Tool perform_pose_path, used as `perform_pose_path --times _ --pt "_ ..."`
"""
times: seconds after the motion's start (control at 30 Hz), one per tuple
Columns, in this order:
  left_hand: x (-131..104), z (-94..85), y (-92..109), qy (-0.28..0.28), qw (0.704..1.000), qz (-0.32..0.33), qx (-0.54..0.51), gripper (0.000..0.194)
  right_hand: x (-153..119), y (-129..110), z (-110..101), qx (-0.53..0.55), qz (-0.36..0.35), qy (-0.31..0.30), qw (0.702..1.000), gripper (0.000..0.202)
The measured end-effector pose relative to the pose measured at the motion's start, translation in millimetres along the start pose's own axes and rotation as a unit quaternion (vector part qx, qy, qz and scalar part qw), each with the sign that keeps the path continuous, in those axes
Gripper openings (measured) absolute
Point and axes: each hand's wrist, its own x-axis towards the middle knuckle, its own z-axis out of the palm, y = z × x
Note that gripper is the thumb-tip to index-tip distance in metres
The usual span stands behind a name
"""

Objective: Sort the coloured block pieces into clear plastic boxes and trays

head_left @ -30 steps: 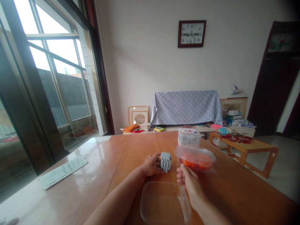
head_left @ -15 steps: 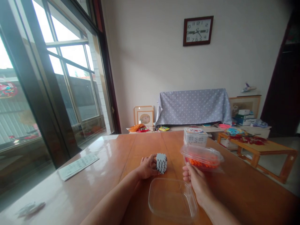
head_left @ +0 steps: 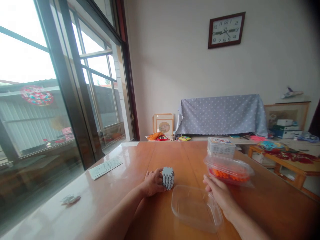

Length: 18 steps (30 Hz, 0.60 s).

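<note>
My left hand (head_left: 153,183) is closed around the left side of a grey cube-shaped stack of notched interlocking pieces (head_left: 168,178), which sits on the table. To its right lies a clear, shallow plastic container (head_left: 197,208) with nothing visible inside. At that container's far right rim, my right hand (head_left: 220,191) has its fingers curled together; whatever they may hold is hidden. Just beyond the right hand stands a second clear plastic container (head_left: 230,166), filled with orange pieces.
Behind the orange pieces is a clear box (head_left: 221,146) with a printed lid. On the left of the wooden table (head_left: 160,153) lie a printed sheet (head_left: 106,167) and a small plastic packet (head_left: 70,199). A low side table (head_left: 287,158) holding cloths stands at the right.
The view has turned left, shifting the room rightward. My left hand has drawn the grey stack leftward, away from the containers. My right hand remains near the rim, fingers still curled.
</note>
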Motion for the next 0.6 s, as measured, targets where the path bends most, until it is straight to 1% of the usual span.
perform_pose_path --times 0.1,0.17,0.23,0.33,0.43,0.5,0.6 --pt "-16 -4.2 -4 0.006 1.0 -0.005 -0.005 0.086 -2 -4 -1 -0.035 0.003 -0.034 0.999 0.056" --pt "-26 -6.0 -5 0.01 1.0 -0.012 -0.008 0.087 -7 -13 -4 -0.065 -0.006 -0.049 0.997 0.057" --pt "-36 -7.6 -4 0.017 1.0 -0.023 -0.007 0.089 -14 -23 -8 -0.093 -0.014 -0.081 0.992 0.056" --pt "-50 -9.7 -1 0.023 0.999 -0.042 0.002 0.09 -26 -39 -17 -0.134 0.003 -0.159 0.978 0.056" --pt "-63 -10.7 3 0.027 0.998 -0.054 0.008 0.089 -34 -46 -28 -0.161 0.034 -0.236 0.958 0.054" --pt "-70 -10.4 5 0.036 0.998 -0.058 0.006 0.09 -36 -44 -32 -0.163 0.051 -0.252 0.953 0.052" --pt "-79 -8.7 7 0.048 0.997 -0.062 0.001 0.088 -34 -33 -30 -0.136 0.056 -0.226 0.963 0.049"
